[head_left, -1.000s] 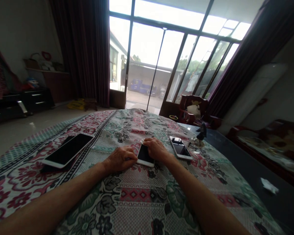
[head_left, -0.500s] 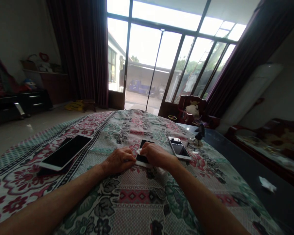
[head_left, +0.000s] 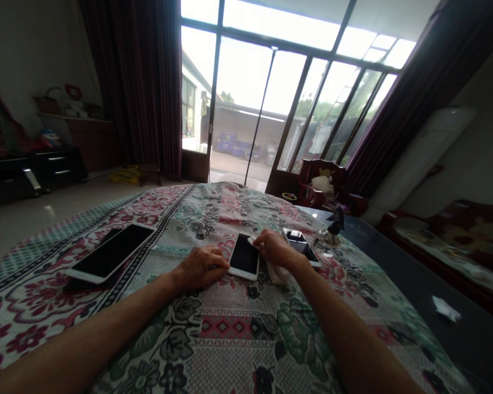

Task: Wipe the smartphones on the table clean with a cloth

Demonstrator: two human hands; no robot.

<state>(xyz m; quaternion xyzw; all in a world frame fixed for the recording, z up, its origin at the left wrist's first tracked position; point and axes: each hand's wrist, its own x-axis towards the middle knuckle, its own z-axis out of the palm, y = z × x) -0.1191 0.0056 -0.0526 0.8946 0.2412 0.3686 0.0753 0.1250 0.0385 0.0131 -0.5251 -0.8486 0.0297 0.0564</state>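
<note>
A white smartphone [head_left: 245, 258] with a dark screen lies flat on the flowered tablecloth [head_left: 225, 309] in front of me. My left hand [head_left: 205, 266] is closed at its lower left corner, fingertips gripping the edge. My right hand [head_left: 274, 247] is closed on a white tissue [head_left: 277, 273], part of which hangs below the palm. One end of the tissue touches the screen's upper right edge. Just beyond that hand lies a second white phone [head_left: 298, 243], partly covered by it.
On the left a large white-framed device [head_left: 113, 253] rests over a dark case [head_left: 76, 284]. A small dark figurine [head_left: 335, 221] stands at the right rear. Crumpled white paper [head_left: 446, 309] lies on the dark surface [head_left: 419, 284] at right.
My right hand with the tissue has moved right, from over the screen to its right edge, uncovering most of the screen. My left hand has stayed at the corner.
</note>
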